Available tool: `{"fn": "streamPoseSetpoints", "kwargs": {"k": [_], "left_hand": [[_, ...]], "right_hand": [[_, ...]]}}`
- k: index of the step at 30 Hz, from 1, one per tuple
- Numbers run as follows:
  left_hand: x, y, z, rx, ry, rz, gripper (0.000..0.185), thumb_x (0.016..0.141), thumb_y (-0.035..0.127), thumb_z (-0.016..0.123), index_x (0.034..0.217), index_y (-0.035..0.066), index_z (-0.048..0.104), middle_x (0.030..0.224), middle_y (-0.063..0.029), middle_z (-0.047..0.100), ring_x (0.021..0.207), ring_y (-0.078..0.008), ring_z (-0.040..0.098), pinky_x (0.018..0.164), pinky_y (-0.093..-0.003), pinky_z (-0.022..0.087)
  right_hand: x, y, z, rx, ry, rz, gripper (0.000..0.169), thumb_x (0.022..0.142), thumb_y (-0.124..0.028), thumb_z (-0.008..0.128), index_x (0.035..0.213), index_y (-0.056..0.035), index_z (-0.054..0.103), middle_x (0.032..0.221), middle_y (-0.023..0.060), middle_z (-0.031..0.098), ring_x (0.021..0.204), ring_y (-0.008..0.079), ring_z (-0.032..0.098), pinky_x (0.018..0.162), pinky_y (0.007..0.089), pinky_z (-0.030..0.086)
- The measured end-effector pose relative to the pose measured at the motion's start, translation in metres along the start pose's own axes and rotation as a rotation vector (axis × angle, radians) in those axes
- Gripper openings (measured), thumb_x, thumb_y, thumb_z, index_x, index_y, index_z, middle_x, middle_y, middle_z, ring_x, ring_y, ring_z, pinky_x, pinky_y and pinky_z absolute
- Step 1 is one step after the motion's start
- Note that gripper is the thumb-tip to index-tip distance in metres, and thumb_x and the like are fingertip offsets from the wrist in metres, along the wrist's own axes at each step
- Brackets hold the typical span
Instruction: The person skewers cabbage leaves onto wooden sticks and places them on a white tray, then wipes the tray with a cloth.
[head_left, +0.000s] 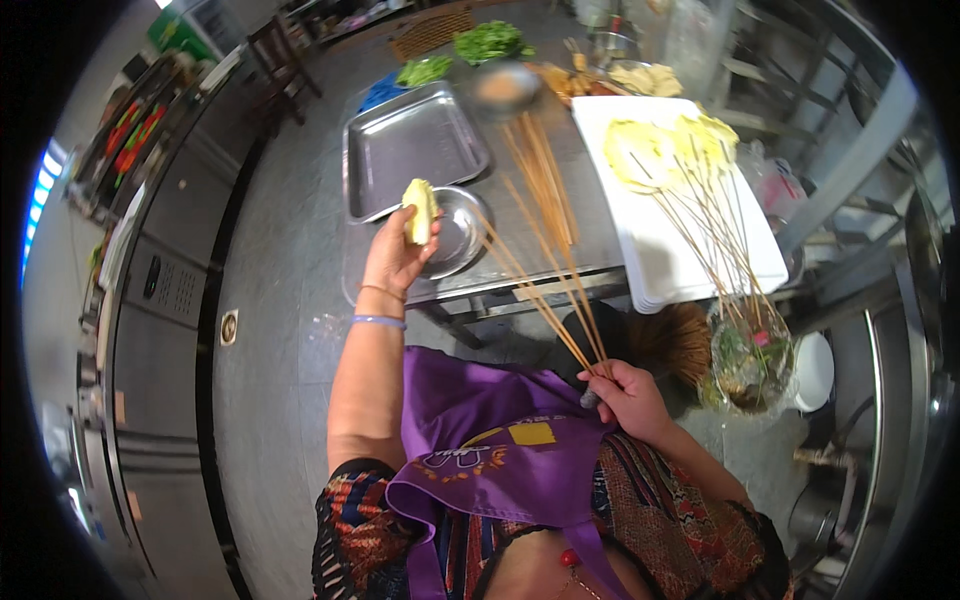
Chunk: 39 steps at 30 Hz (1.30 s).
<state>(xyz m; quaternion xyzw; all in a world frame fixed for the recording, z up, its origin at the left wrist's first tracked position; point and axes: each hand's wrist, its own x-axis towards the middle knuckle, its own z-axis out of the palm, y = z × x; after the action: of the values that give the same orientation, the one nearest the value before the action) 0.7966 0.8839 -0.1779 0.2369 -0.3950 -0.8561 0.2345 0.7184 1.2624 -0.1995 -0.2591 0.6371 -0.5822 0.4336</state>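
My left hand (394, 255) grips a small folded piece of pale yellow-green leaf, which looks like napa cabbage (418, 206), above the near edge of a steel table (592, 217). Just beyond and beside that hand sits a round metal bowl (459, 244). Several thin bamboo skewers (541, 300) fan out from my right hand (630, 394), which pinches them at their lower ends near my purple apron (480, 420). Their far ends reach over the table edge, apart from the leaf. A bundle of loose skewers (551, 187) lies on the table between the bowl and the white tray.
A rectangular steel tray (416, 142) stands behind the bowl. Skewered yellow leaves (637, 154) lie on a white tray (652, 255) at right. Green leafy vegetables (491, 43) sit at the back. Below right hangs a plastic-lined bin (750, 360) beside a metal rack (847, 165).
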Motion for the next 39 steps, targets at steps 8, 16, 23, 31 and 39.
{"fn": "streamPoseSetpoints", "kwargs": {"k": [8,16,23,31,39], "left_hand": [[-0.004,-0.005,-0.019,-0.212,-0.082,0.037,0.042,0.087,0.009,0.057,0.124,-0.005,0.043,0.114,-0.0213,0.054,0.100,-0.0316,0.059,0.077,-0.0385,0.055],[-0.007,-0.007,-0.007,-0.085,-0.084,0.149,0.043,0.085,0.003,0.058,0.125,-0.003,0.043,0.114,-0.0208,0.056,0.102,-0.0318,0.061,0.072,-0.0330,0.057],[-0.011,-0.004,-0.007,-0.046,-0.061,0.208,0.042,0.085,0.006,0.057,0.124,-0.004,0.044,0.105,-0.0199,0.061,0.093,-0.0263,0.064,0.070,-0.0267,0.056],[-0.012,0.003,-0.020,-0.255,0.030,0.124,0.045,0.087,0.011,0.052,0.127,-0.005,0.039,0.119,-0.0236,0.053,0.100,-0.0331,0.060,0.077,-0.0396,0.055],[-0.011,0.017,-0.025,-0.413,-0.282,0.051,0.050,0.089,0.025,0.052,0.129,0.000,0.038,0.129,-0.0266,0.045,0.109,-0.0349,0.055,0.084,-0.0439,0.052]], "right_hand": [[0.005,0.001,0.004,0.002,0.040,0.060,0.011,0.087,-0.007,0.058,0.089,-0.0028,0.048,0.063,-0.0001,0.053,0.045,0.0059,0.050,0.040,0.0208,0.039],[0.013,-0.008,0.008,0.009,0.017,0.014,0.010,0.088,-0.008,0.057,0.093,-0.0029,0.049,0.062,-0.0001,0.051,0.044,0.0058,0.049,0.039,0.0205,0.037],[0.053,-0.051,0.029,0.067,-0.048,-0.057,0.014,0.092,-0.016,0.053,0.094,-0.0021,0.056,0.063,-0.0020,0.050,0.043,0.0043,0.046,0.038,0.0184,0.034],[0.065,-0.043,0.045,0.180,-0.035,-0.080,0.012,0.094,-0.015,0.051,0.094,-0.0043,0.055,0.063,-0.0025,0.048,0.042,0.0047,0.042,0.036,0.0172,0.029],[0.046,-0.022,0.025,0.076,0.057,-0.017,0.012,0.094,-0.014,0.051,0.093,-0.0037,0.056,0.065,-0.0020,0.049,0.042,0.0042,0.042,0.038,0.0175,0.030]]}}
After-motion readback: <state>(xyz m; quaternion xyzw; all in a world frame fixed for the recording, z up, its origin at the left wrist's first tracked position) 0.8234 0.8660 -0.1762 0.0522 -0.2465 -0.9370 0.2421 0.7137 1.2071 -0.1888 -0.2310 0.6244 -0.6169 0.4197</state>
